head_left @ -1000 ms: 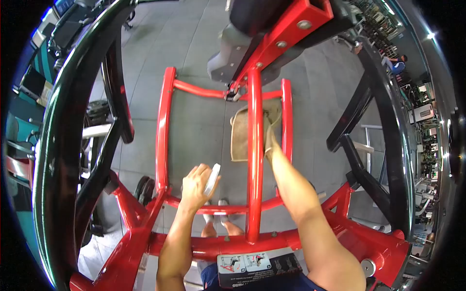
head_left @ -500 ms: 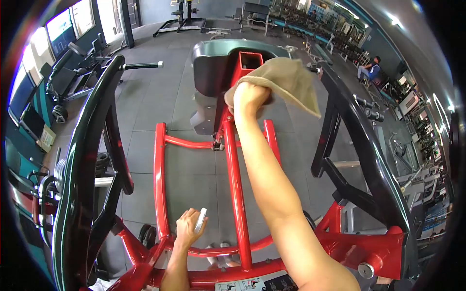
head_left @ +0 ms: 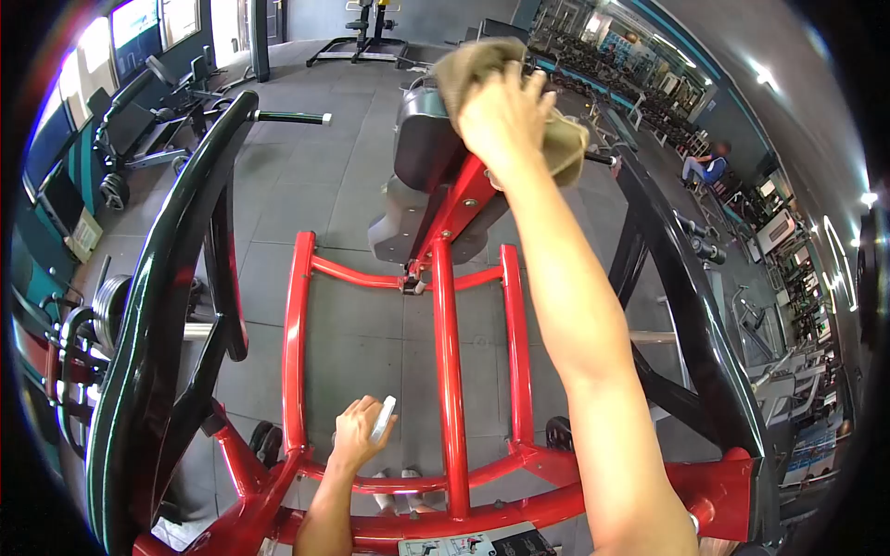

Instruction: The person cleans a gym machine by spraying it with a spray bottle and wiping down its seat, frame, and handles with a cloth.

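My right hand (head_left: 505,116) is stretched far forward on a brown cloth (head_left: 564,148), fingers spread over it and pressing it against the top of the machine's frame. Under and beside the cloth are the dark padded cushion (head_left: 425,139) and the red upright beam (head_left: 454,215). Low in the view, my left hand (head_left: 360,434) is closed around a small, flat, whitish object (head_left: 383,419) whose kind I cannot make out. It hovers above the floor between the red frame tubes, touching none of them.
Black curved lever arms rise on the left (head_left: 176,269) and the right (head_left: 686,259). A red centre tube (head_left: 448,380) runs toward me, and an instruction label (head_left: 445,547) sits on the near crossbar. A seated person (head_left: 709,167) is at the far right, near gym equipment.
My right hand has moved the cloth up and forward, from the open end of the red beam onto the top, with fingers now spread. My left hand stays nearly still. The view has shifted slightly.
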Action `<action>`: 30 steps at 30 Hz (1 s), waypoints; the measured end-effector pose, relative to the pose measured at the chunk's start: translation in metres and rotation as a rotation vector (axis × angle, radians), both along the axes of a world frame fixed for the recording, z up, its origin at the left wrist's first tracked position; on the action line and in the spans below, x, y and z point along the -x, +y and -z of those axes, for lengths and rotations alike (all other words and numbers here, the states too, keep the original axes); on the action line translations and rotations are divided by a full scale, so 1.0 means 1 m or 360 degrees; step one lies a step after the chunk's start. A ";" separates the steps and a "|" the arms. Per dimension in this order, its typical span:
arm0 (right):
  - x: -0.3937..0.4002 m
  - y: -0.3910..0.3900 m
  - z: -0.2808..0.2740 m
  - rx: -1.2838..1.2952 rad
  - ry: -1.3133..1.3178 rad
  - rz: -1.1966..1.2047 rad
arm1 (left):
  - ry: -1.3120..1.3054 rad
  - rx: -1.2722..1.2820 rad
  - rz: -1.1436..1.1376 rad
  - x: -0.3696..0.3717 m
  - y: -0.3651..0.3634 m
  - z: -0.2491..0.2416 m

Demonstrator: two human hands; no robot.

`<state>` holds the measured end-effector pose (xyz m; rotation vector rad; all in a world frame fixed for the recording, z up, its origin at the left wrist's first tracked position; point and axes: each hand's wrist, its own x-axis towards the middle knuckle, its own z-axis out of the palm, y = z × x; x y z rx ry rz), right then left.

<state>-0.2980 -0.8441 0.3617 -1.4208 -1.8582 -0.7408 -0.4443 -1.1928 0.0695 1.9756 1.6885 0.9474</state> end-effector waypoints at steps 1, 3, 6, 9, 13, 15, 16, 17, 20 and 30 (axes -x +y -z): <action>0.016 -0.007 -0.002 -0.0059 0.0037 -0.0042 | 0.0000 0.0014 0.0004 0.001 -0.002 0.000; 0.032 -0.013 -0.010 -0.0034 -0.0058 -0.0178 | 0.0033 0.0052 0.0037 0.003 -0.004 0.007; 0.055 -0.019 0.012 -0.0572 -0.0183 -0.0448 | 0.0048 0.0073 0.0040 0.001 -0.002 0.007; 0.050 -0.024 0.025 -0.0727 -0.0240 -0.0551 | 0.0051 0.0111 0.0046 0.004 -0.002 0.007; 0.046 -0.039 0.048 -0.0552 -0.0125 -0.0705 | 0.0091 0.0134 0.0098 -0.003 -0.003 0.008; 0.043 -0.030 0.102 -0.0512 -0.0208 -0.0717 | 0.0051 0.0116 0.0108 -0.005 -0.004 0.008; 0.038 -0.019 0.144 -0.0394 -0.0139 -0.0758 | 0.0036 0.0108 0.0109 -0.005 -0.004 0.009; 0.035 -0.007 0.186 -0.0277 -0.0065 -0.0802 | 0.0042 0.0119 0.0131 -0.001 -0.005 0.011; 0.029 0.009 0.254 0.0125 -0.0151 -0.0801 | 0.0026 0.0116 0.0128 0.010 -0.006 0.016; -0.021 -0.113 0.172 0.0715 0.3373 -0.0969 | 0.0136 0.0097 0.0119 0.009 -0.006 0.012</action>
